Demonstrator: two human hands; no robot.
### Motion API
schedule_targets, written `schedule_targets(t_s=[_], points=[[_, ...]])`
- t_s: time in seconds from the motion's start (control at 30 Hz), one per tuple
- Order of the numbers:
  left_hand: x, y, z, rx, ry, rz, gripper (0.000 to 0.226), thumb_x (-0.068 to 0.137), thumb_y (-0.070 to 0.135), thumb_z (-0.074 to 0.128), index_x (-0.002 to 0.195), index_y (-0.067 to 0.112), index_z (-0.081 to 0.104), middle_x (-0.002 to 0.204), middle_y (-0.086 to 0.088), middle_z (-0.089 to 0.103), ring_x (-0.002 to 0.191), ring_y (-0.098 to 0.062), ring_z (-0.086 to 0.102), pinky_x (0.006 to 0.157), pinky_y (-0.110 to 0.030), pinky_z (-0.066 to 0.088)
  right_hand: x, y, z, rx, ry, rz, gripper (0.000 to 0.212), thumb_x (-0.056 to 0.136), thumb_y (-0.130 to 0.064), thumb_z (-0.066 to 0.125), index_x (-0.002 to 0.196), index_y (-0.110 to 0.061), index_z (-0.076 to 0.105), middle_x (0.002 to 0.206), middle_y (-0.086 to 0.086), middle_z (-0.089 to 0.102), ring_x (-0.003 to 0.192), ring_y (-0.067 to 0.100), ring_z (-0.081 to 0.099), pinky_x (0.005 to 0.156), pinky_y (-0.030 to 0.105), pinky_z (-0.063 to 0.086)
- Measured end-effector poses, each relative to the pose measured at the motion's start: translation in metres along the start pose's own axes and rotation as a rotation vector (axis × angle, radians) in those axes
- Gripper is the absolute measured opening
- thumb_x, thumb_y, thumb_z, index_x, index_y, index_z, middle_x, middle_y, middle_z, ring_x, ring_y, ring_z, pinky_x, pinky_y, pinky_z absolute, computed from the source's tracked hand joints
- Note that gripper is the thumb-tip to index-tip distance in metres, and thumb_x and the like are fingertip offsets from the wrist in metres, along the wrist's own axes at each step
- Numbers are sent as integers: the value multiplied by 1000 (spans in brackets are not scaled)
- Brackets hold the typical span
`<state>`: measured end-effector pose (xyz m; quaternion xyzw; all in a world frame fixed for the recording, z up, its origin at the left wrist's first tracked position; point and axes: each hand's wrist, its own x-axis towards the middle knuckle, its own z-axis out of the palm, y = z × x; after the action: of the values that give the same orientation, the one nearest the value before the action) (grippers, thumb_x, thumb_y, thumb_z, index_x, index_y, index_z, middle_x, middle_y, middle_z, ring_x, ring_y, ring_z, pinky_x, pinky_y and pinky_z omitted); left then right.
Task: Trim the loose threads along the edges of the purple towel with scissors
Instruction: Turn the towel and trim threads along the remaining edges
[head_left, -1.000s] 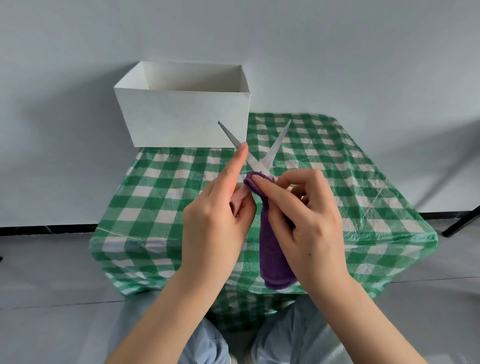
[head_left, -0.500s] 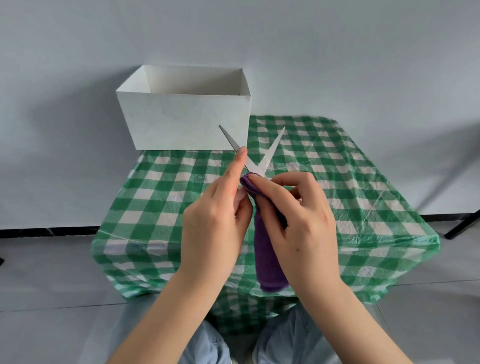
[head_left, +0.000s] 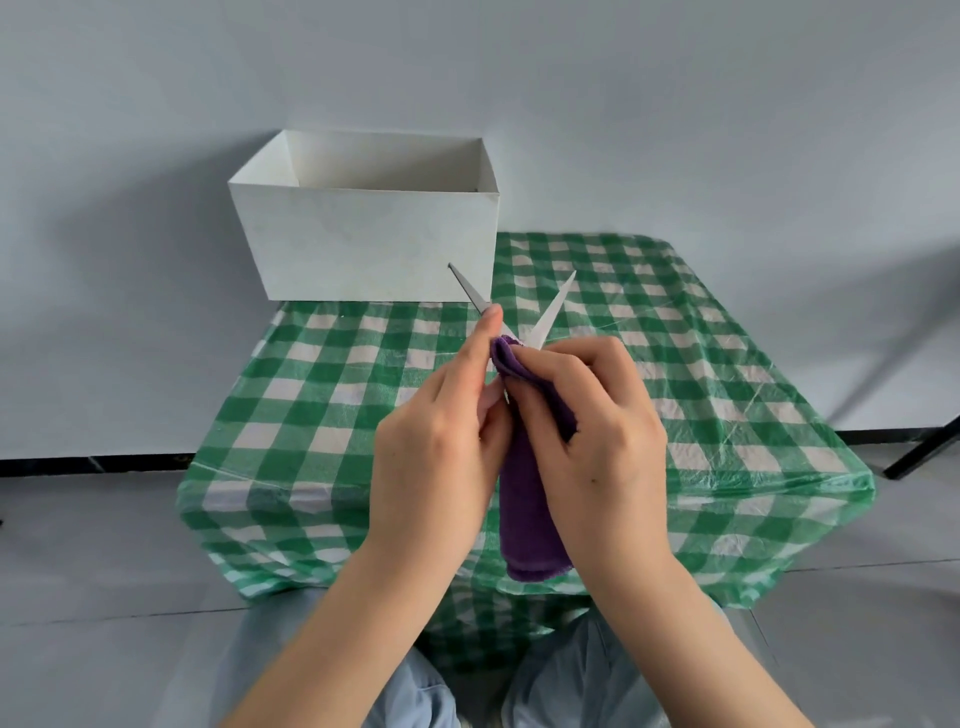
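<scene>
Bright, even, soft daylight fills the scene. The white box throws a broad, faint shadow left onto the wall. The picture is sharp at centre; wide-angle bowing bends the bench edges and the floor line.

Pale grey-blue wall behind, black skirting at its foot, grey floor, green-checked table with white open box at its far-left corner, soft daylight.
</scene>
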<state>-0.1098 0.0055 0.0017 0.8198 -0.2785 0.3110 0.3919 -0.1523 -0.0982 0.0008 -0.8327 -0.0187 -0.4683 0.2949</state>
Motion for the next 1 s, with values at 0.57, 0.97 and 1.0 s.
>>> schedule_targets(t_s=[0.57,0.97,1.0], points=[[0,-7,3,-1,-29,-47,52,85,23,49,134,6,52,76,0,68,63,1,51,65,-14,41,9,3,7,230,53,219,15,90,-13,67,103,-18,72,87,-1,54,80,7,53,72,13,44],[-7,-15,9,-86,-35,-115,52,80,2,69,130,6,56,67,15,44,64,-1,43,62,-4,37,2,12,10,-68,-113,-47,19,93,-14,62,109,-9,71,88,1,50,72,13,49,60,25,43],[-6,-16,8,-92,-30,-130,52,80,2,69,131,7,56,64,17,42,62,-1,44,61,-4,37,1,13,10,-77,-126,-57,19,93,-15,62,109,-9,72,87,2,51,72,14,49,60,26,43]])
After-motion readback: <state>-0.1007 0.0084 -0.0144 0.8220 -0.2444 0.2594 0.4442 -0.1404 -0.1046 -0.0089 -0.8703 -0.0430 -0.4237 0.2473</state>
